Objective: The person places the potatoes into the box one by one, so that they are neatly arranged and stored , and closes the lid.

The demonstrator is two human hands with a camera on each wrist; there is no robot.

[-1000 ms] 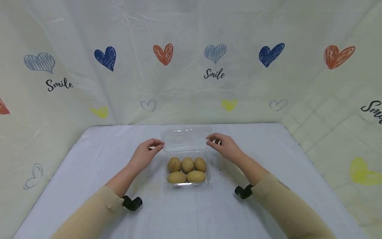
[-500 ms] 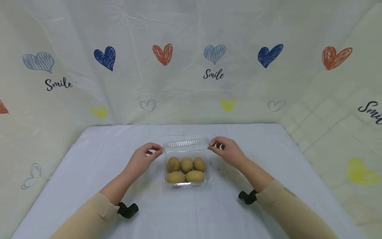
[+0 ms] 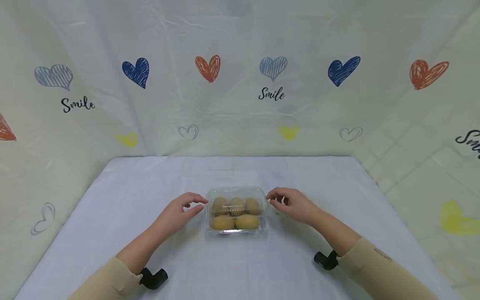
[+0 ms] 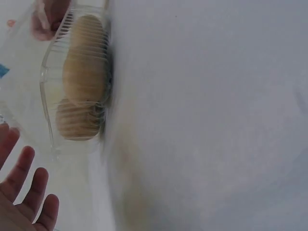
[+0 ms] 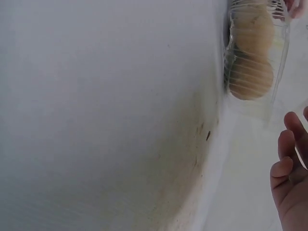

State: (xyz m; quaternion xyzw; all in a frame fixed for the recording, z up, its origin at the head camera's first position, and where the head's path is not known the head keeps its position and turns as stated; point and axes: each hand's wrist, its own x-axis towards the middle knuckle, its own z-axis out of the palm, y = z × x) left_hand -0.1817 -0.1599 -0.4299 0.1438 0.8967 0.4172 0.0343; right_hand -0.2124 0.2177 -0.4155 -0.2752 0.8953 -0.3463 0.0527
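A clear plastic clamshell box [image 3: 236, 231] lies on the white cloth in the head view, several yellow-brown potatoes [image 3: 246, 222] inside it. Its lid [image 3: 236, 192] slopes over them, the ribbed front edge across the middle of the box. My left hand [image 3: 178, 213] is at the lid's left side, index fingertip right at the edge, thumb apart from it. On the opposite side, my right hand [image 3: 294, 204] has its bent index finger and thumb close to the lid's right edge. Both wrist views show the other fingers loosely spread beside the box [image 4: 53, 115].
White cloth [image 3: 240, 266] covers the table, with faint brownish stains and small dark specks [image 5: 208, 135] right of the box. Behind stands a pale backdrop [image 3: 240, 125] printed with hearts and "Smile". Each sleeve cuff has a black wrist camera [image 3: 153, 278] beside it.
The lid has swung from lying back behind the box, through upright, forward and down over the potatoes. Both hands have moved with it toward me. The box has stayed in place.
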